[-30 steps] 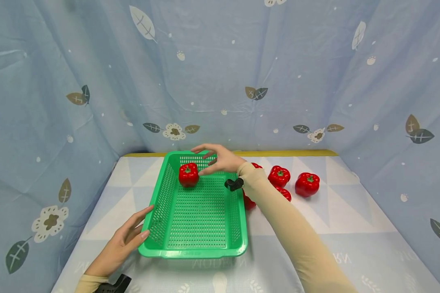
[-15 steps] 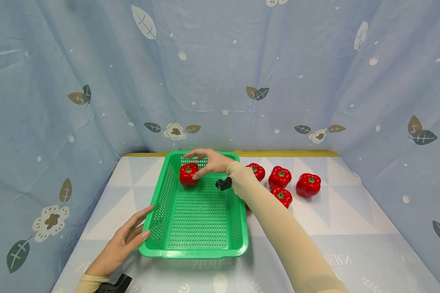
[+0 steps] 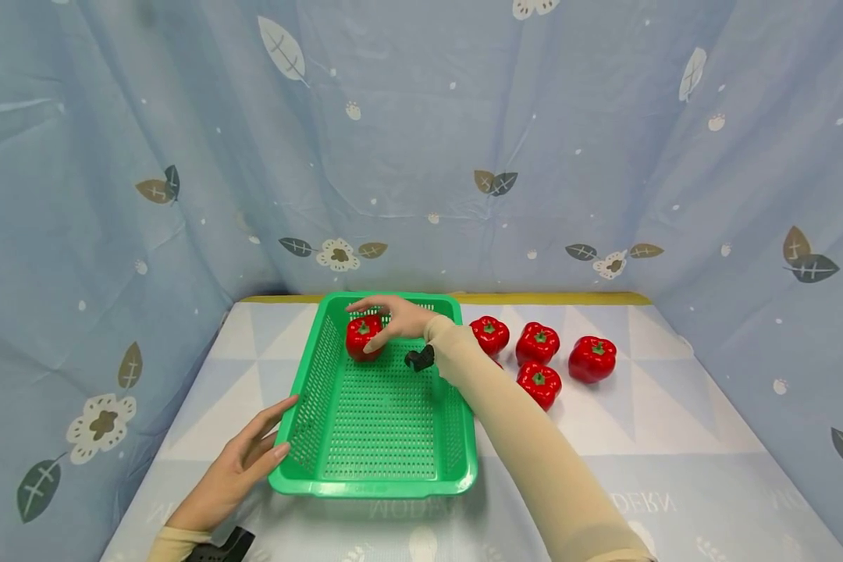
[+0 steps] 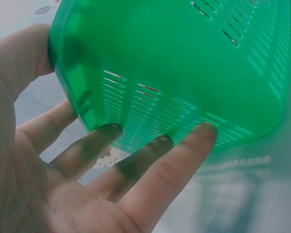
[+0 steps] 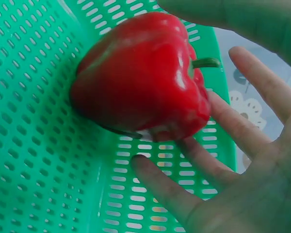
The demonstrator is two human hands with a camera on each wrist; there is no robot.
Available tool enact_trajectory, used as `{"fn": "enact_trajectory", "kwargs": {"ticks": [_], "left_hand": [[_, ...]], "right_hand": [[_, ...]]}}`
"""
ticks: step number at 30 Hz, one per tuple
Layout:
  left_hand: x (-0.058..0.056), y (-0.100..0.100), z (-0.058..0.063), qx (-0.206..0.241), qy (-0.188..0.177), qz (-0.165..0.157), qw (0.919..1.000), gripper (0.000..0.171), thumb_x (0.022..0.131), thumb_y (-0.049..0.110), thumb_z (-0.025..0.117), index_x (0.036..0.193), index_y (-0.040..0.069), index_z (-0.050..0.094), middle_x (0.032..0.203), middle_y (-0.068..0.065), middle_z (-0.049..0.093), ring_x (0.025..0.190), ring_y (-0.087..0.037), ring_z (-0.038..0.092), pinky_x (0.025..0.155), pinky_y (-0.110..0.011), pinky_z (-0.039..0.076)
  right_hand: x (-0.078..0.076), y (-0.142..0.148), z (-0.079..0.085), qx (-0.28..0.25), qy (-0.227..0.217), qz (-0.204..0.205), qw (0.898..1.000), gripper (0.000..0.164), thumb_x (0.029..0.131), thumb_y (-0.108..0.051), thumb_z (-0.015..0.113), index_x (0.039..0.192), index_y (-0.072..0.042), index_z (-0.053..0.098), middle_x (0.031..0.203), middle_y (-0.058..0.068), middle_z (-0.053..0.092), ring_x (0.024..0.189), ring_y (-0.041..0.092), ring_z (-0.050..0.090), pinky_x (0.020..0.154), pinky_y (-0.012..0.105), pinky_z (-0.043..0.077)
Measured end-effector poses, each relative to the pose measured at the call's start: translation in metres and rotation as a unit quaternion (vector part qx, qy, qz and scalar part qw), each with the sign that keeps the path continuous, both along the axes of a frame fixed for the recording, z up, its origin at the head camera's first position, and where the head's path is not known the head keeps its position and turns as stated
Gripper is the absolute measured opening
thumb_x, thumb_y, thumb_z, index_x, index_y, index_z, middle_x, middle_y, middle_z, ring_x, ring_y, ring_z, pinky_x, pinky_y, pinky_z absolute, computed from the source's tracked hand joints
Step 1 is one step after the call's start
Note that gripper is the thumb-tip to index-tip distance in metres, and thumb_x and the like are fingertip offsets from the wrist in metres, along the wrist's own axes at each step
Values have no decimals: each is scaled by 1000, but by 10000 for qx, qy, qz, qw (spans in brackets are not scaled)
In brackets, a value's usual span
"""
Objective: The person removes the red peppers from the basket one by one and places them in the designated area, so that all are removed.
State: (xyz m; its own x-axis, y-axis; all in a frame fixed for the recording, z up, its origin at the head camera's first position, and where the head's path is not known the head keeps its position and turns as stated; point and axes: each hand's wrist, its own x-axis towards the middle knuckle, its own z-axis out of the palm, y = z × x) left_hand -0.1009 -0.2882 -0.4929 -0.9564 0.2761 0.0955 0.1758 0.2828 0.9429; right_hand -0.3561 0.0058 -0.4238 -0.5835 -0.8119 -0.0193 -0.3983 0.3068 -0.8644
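Observation:
A red bell pepper (image 3: 362,340) stands in the far left corner of a green perforated basket (image 3: 371,489). My right hand (image 3: 399,318) reaches in around it, thumb at the near side and spread fingers behind. In the right wrist view the pepper (image 5: 140,77) tilts with its green stem toward the palm. Some fingers pass behind it; firm contact cannot be told. My left hand (image 3: 239,460) rests against the basket's left side near the front corner. In the left wrist view, its fairly straight fingers (image 4: 169,174) touch the outer wall, with the thumb at the rim.
Right of the basket, several more red bell peppers (image 3: 592,359) stand on the patterned tablecloth (image 3: 681,390). My right forearm (image 3: 527,437) crosses the basket's right rim and partly hides one pepper. A blue patterned curtain (image 3: 421,140) hangs behind the table.
My right hand has moved left and lower, from beside the pepper in the basket to around it. That pepper and the left hand stay in place. More peppers show beyond the forearm.

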Motion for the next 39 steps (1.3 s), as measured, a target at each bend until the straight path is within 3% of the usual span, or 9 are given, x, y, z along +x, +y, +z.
{"fn": "enact_trajectory", "kwargs": {"ticks": [8, 19, 27, 39], "left_hand": [[1, 0, 1, -55, 24, 43, 10000, 63, 116, 14, 57, 173, 29, 35, 177, -12, 28, 160, -53, 21, 110, -15, 39], [0, 0, -1, 12, 21, 25, 10000, 62, 116, 13, 57, 173, 27, 35, 177, -13, 27, 159, -55, 21, 110, -16, 40], [0, 1, 1, 27, -58, 41, 10000, 62, 116, 14, 57, 173, 27, 34, 177, -16, 26, 156, -58, 27, 108, -19, 44], [-1, 0, 0, 22, 54, -20, 10000, 63, 116, 13, 57, 173, 27, 34, 177, -15, 26, 159, -55, 23, 110, -17, 41]], "right_hand": [[-2, -6, -9, 162, 160, -45, 9997, 81, 88, -8, 90, 161, -9, 55, 160, 7, 54, 146, 23, 48, 117, 42, 46], [3, -10, -14, 359, -48, -339, 9988, 78, 89, -5, 88, 160, -10, 55, 159, 10, 52, 136, 28, 56, 106, 38, 55], [2, -14, -20, 512, 140, -464, 9975, 76, 89, -6, 89, 158, -13, 57, 157, 9, 54, 137, 30, 56, 106, 41, 56], [2, -17, -21, 458, 136, -645, 9968, 72, 89, -7, 89, 155, -13, 59, 152, 9, 58, 135, 30, 58, 106, 42, 56]]}}
